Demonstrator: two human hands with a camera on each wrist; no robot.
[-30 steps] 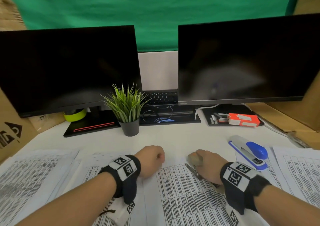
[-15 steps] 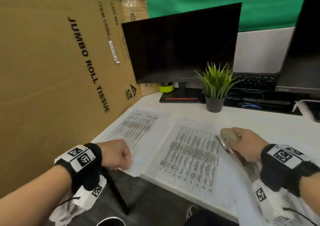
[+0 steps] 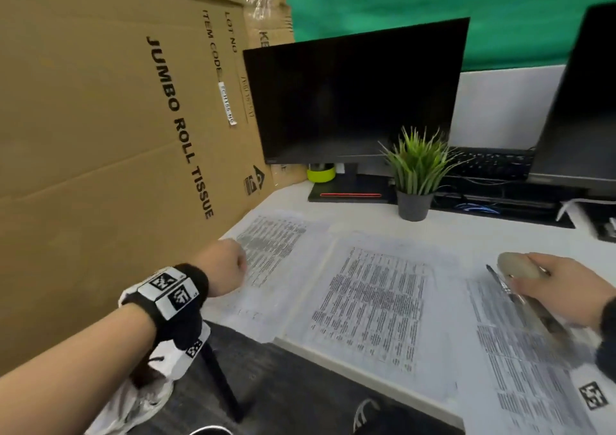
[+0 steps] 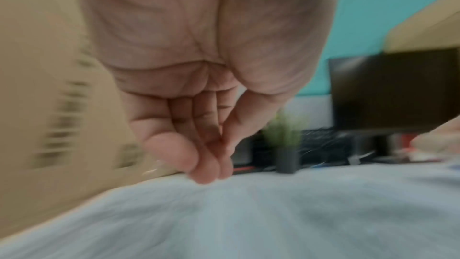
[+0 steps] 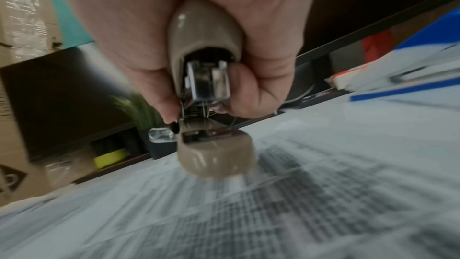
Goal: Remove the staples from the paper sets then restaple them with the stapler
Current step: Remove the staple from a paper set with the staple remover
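Note:
Three printed paper sets lie on the white desk: a left set [image 3: 270,244], a middle set [image 3: 373,301] and a right set [image 3: 520,368]. My left hand [image 3: 230,268] hovers over the left set's near corner. Its fingers [image 4: 211,172] are curled with the thumb against them, and I see nothing in them. My right hand [image 3: 560,288] grips a beige staple tool [image 3: 515,266] just above the right set. The tool [image 5: 206,86] has a metal nose and a beige base, and its jaws stand apart. A blue stapler [image 5: 398,93] shows blurred at the far right.
A tall cardboard box [image 3: 100,134] walls off the desk's left side. Behind the papers stand a dark monitor [image 3: 356,91], a potted plant [image 3: 416,181], a keyboard [image 3: 490,164] and a second monitor [image 3: 583,101]. The desk's near edge [image 3: 333,351] runs under the papers.
The head view has swung to the left. My left hand has moved left, from the middle papers to the left set. My right hand still holds the beige tool.

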